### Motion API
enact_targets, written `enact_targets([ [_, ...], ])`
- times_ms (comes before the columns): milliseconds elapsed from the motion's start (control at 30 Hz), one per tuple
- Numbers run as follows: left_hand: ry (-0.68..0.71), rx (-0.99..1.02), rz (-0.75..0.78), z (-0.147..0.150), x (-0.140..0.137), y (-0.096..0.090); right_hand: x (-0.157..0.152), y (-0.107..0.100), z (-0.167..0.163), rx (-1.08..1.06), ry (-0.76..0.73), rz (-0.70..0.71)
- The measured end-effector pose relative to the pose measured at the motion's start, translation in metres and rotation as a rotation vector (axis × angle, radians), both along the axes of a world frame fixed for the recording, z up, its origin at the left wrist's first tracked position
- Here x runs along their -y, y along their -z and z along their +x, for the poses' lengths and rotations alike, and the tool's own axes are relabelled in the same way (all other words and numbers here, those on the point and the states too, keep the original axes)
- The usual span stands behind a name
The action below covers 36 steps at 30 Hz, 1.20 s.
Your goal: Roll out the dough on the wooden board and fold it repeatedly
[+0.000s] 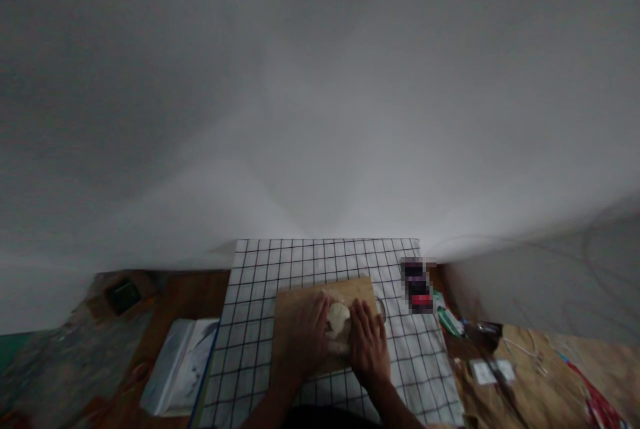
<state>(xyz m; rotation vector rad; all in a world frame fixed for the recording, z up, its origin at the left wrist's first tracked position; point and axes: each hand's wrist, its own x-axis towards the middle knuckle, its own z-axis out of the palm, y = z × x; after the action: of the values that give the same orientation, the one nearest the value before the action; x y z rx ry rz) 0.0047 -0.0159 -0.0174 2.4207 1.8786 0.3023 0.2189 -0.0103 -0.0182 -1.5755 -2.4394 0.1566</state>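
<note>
Left hand: The person's left hand (314,326) lies along the left side of the pale lump (339,317), fingers stretched forward; it is too blurred for me to tell how firmly it presses.
Right hand: The right hand (369,342) is spread flat, palm down, at the lump's right side, fingers long and close together, not curled round anything.
Lump's place: Between the two hands, on the wooden board (286,316), a little right of the board's middle.
Lump's handling: I'd take it for dough, so soft, fairly light, apt to stretch or cling; it would be best cupped from both sides with broad palms, as pinching would likely dent it.
Lump's look: Cream-coloured and rounded on top, with a dark gap or shadow at its left edge; paler stuff shows on its near side, though I can't tell whether it is one piece with it.
Board: Light wood, set slightly askew, a thin loop (382,309) by its right edge.
Cloth: White with dark checks (250,329), under the board.
Far right of cloth: A dark and red item (418,286), too blocky to name.
Left of table: A pale, open book-like thing (180,366), lower down.
Beyond: A bare grey wall (320,149) at the far side.
</note>
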Motion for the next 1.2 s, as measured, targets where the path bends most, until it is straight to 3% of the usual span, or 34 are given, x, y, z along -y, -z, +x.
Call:
enact_targets([
  [233, -0.049, -0.004, 0.070, 0.001, 0.024, 0.010, 0.019, 0.007, -0.001, -0.010, 0.038, 0.070],
  [467, -0.140, 0.054, 0.173, 0.007, 0.036, 0.023, 0.009, 0.004, 0.001, 0.006, -0.024, 0.099],
  [633, -0.293, 0.142, 0.205, 0.011, 0.016, 0.010, -0.012, 0.000, 0.000, 0.019, -0.070, 0.061],
  [833, -0.337, 0.183, 0.173, 0.010, -0.007, 0.002, -0.048, -0.008, -0.007, 0.025, -0.111, -0.007],
  [1033, -0.376, 0.166, 0.113, 0.015, 0.000, 0.001, -0.073, -0.012, -0.007, 0.004, -0.225, -0.032],
  [1200, -0.445, 0.154, 0.089, 0.031, 0.011, -0.007, -0.073, -0.012, -0.004, -0.041, -0.232, -0.050],
])
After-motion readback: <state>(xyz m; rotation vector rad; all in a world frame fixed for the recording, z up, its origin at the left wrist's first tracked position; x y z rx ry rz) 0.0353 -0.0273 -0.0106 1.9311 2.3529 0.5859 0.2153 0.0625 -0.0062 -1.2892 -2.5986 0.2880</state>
